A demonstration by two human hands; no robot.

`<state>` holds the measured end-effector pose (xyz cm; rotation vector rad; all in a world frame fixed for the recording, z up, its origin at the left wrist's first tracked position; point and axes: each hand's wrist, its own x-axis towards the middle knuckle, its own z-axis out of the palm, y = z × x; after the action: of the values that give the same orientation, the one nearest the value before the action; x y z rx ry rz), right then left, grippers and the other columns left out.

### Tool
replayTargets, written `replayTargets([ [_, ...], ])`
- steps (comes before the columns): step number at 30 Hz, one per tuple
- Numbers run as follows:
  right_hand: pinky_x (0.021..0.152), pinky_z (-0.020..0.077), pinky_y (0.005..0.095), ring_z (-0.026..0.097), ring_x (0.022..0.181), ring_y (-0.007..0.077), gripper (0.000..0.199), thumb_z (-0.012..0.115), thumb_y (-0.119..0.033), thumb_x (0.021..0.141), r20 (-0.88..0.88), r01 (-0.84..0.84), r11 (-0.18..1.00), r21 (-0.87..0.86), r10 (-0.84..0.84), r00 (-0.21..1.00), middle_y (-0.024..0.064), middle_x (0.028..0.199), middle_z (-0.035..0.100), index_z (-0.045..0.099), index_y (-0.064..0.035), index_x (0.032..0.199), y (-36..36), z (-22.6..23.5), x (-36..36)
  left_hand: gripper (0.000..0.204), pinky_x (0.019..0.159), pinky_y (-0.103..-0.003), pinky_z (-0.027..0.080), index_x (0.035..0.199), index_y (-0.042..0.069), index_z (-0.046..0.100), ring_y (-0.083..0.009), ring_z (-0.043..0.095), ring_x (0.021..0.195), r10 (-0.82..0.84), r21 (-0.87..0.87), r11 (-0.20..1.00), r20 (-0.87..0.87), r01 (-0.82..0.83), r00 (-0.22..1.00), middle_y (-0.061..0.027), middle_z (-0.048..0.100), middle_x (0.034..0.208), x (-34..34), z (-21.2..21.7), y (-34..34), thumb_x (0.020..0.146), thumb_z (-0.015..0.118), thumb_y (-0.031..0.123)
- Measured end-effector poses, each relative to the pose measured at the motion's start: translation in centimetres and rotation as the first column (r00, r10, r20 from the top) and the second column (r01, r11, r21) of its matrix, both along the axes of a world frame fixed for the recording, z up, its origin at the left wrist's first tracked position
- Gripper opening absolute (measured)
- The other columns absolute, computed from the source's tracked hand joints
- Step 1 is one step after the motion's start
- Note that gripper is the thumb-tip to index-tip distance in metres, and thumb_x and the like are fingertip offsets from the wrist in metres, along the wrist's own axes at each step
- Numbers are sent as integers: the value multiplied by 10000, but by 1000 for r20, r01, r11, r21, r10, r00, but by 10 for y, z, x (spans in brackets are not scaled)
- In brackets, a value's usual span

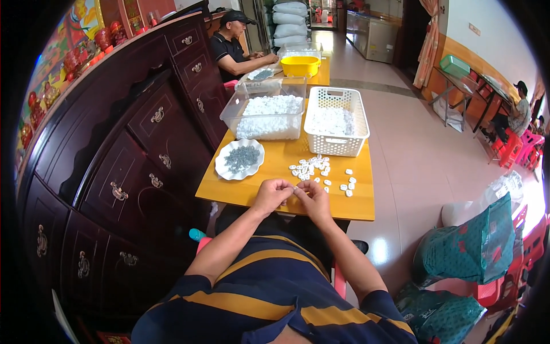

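Observation:
Over the near edge of the yellow table (281, 202), my left hand (273, 195) and my right hand (313, 198) meet with fingertips pinched together. Whatever they pinch is too small to make out. Just beyond them lie loose small white plastic pieces (309, 167), with several more scattered to the right. A white scalloped plate (222, 172) at the left carries a heap of small dark grey parts (241, 159). Behind it stands a clear plastic bin (232, 118) filled with white pieces. To its right is a white perforated basket (337, 147), also holding white pieces.
A dark wooden cabinet (132, 149) runs along my left. Across from me a person (229, 49) sits at another table with a yellow basin (300, 66). Teal sacks (467, 246) stand on the floor at right. Farther right, another person (518, 112) sits near red stools (507, 148).

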<state>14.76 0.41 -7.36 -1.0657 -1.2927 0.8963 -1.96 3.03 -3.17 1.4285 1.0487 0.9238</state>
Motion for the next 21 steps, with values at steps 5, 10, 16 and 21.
replayTargets([
  [5, 605, 492, 246, 598, 673, 84, 185, 700, -204, 981, -158, -80, 989, -121, 61, 986, 11, 836, 670, 694, -21, 1012, -3, 5, 0, 82, 546, -197, 439, 940, 35, 710, -41, 547, 601, 28, 49, 998, 92, -33, 995, 32, 644, 743, 5, -7, -5, 944, 692, 115],
  [10, 578, 443, 202, 553, 640, 43, 110, 650, -151, 1022, -233, -119, 985, -123, 88, 969, -32, 789, 616, 647, -48, 982, 3, -7, 1, 106, 544, -192, 433, 934, 30, 718, -36, 543, 599, 21, 102, 994, 70, -28, 997, 34, 651, 747, 7, -6, -9, 956, 678, 125],
  [16, 630, 468, 200, 585, 697, 56, 108, 647, -153, 1017, -173, -138, 981, -135, 113, 978, 18, 905, 696, 634, -48, 1031, 12, -17, 7, 131, 585, -194, 446, 1018, 15, 727, -41, 552, 634, -4, 110, 994, 120, -9, 993, 23, 650, 771, 5, 4, -4, 959, 656, 108],
  [21, 629, 495, 272, 600, 669, 93, 179, 654, -192, 962, -208, -143, 980, -139, 112, 972, 28, 775, 659, 681, -19, 926, 9, -6, 3, 129, 604, -193, 457, 1065, 12, 701, -31, 548, 664, 16, 169, 985, 90, -31, 996, 29, 640, 835, 0, 3, -1, 955, 655, 62],
])
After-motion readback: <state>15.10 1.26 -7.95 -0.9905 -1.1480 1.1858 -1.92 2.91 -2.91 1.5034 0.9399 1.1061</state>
